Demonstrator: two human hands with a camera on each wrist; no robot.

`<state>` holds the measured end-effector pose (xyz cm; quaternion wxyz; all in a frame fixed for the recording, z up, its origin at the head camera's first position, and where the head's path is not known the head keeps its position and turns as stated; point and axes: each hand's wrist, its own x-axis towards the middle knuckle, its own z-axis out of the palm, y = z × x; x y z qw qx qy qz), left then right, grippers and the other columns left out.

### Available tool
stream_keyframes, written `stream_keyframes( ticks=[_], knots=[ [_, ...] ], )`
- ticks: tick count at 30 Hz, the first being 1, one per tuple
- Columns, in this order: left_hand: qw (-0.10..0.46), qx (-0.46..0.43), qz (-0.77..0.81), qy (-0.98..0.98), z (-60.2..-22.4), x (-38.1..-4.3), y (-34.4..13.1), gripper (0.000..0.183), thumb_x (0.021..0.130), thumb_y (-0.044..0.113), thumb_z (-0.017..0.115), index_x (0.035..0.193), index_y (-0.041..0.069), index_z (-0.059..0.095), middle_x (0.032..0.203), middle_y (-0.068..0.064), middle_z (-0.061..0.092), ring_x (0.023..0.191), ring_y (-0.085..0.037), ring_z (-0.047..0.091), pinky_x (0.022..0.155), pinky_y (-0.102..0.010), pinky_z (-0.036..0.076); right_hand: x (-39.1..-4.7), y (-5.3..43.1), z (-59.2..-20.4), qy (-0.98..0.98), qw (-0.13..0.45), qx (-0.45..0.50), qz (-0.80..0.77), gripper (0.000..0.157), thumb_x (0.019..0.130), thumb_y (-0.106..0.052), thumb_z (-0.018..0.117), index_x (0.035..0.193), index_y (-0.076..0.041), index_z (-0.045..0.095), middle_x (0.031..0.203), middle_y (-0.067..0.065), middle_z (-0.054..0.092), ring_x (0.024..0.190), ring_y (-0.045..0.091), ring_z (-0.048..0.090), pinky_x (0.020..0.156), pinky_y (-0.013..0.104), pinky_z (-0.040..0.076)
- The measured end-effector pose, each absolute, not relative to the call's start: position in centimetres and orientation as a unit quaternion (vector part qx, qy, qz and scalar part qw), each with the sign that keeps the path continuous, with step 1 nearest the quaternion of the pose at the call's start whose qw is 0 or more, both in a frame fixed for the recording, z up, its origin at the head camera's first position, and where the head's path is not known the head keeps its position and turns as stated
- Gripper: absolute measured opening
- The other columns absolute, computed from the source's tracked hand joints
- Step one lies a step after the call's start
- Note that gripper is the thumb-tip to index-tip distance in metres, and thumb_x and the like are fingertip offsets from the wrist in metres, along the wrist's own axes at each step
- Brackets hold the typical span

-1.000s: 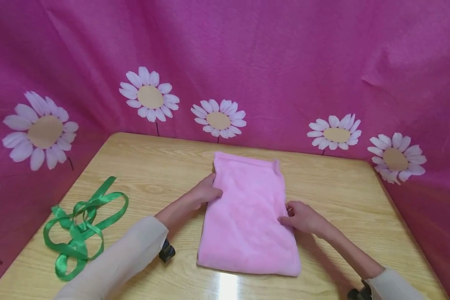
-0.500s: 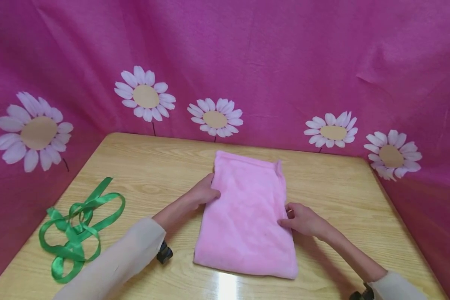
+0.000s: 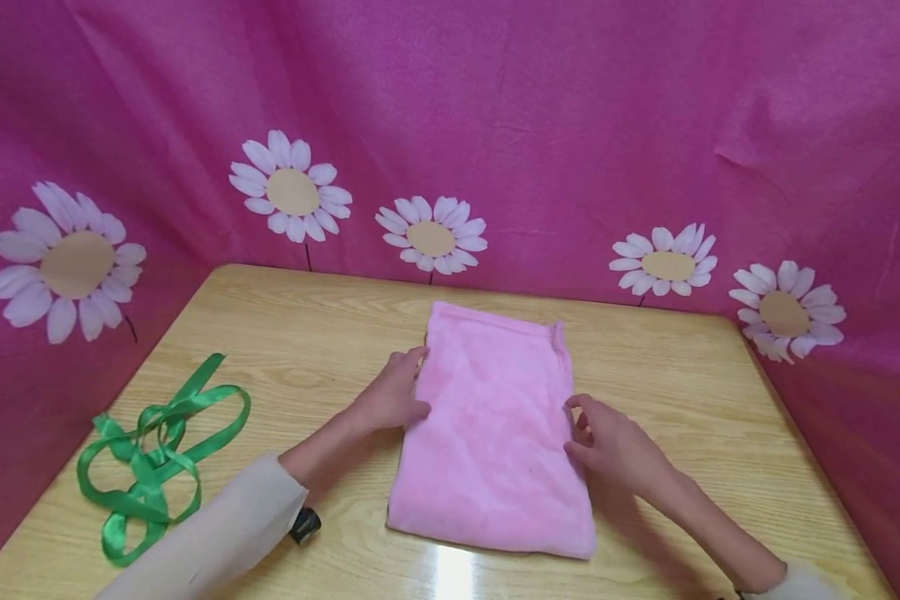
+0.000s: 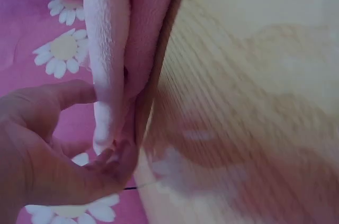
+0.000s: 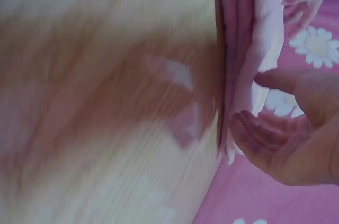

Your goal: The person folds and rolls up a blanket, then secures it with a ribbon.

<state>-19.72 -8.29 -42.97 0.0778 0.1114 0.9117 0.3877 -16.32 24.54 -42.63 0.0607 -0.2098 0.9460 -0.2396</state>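
A folded pink fleecy cloth [image 3: 491, 442] lies flat on the wooden table, its layers stacked at the sides. At its left edge is my left hand [image 3: 388, 400], thumb and fingers spread apart and touching the side. On the opposite edge my right hand [image 3: 617, 446] has loosely bent fingers at the cloth's side, with the thumb apart from the forefinger. In the left wrist view, fingertips of the left hand [image 4: 39, 150] meet the layered edge near the tabletop. The right wrist view shows the right hand [image 5: 302, 128] lightly touching the fold.
A loose tangle of green satin ribbon [image 3: 150, 467] lies on the left of the wooden table [image 3: 307, 325]. Pink fabric [image 3: 540, 142] printed with white daisies hangs behind the table and along both sides.
Both hands have loosened from the cloth's edges. The left hand has drawn slightly back toward the left, and the right hand slightly outward to the right. The cloth stays in place.
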Motion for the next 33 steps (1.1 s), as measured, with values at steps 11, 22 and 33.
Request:
stream_keyframes(
  ticks=[11, 22, 33],
  knots=[
    [-0.057, 0.374, 0.190, 0.906, -42.9, -15.6, -7.7, 0.016, 0.083, 0.001, 0.071, 0.096, 0.009, 0.069, 0.094, -0.003, 0.059, 0.088, -0.024, 0.057, 0.075, -0.033, 0.050, -11.5, 21.7, -42.7, 0.887, -0.015, -0.432, -0.162, 0.018, 0.089, -0.018, 0.075, 0.106, -0.015, 0.070, 0.097, -0.009, 0.059, 0.083, 0.004, 0.052, 0.072, 0.027, 0.051],
    [0.089, 0.392, 0.111, 0.909, -42.2, -12.1, -7.7, 0.037, 0.079, 0.036, 0.078, 0.110, 0.020, 0.065, 0.106, 0.006, 0.052, 0.094, -0.012, 0.049, 0.076, -0.027, 0.047, -8.3, 21.5, -43.5, 0.898, -0.031, -0.425, -0.106, 0.048, 0.079, -0.036, 0.080, 0.120, -0.017, 0.065, 0.111, -0.005, 0.057, 0.098, 0.016, 0.054, 0.081, 0.036, 0.049],
    [0.057, 0.418, 0.041, 0.906, -43.5, -10.8, -7.9, 0.062, 0.067, 0.042, 0.083, 0.119, 0.017, 0.058, 0.113, 0.002, 0.046, 0.097, -0.014, 0.042, 0.078, -0.025, 0.040, -8.0, 22.2, -44.6, 0.890, -0.074, -0.436, -0.107, 0.046, 0.074, -0.012, 0.077, 0.118, -0.013, 0.065, 0.113, -0.003, 0.059, 0.101, 0.015, 0.056, 0.085, 0.035, 0.050]
  ],
)
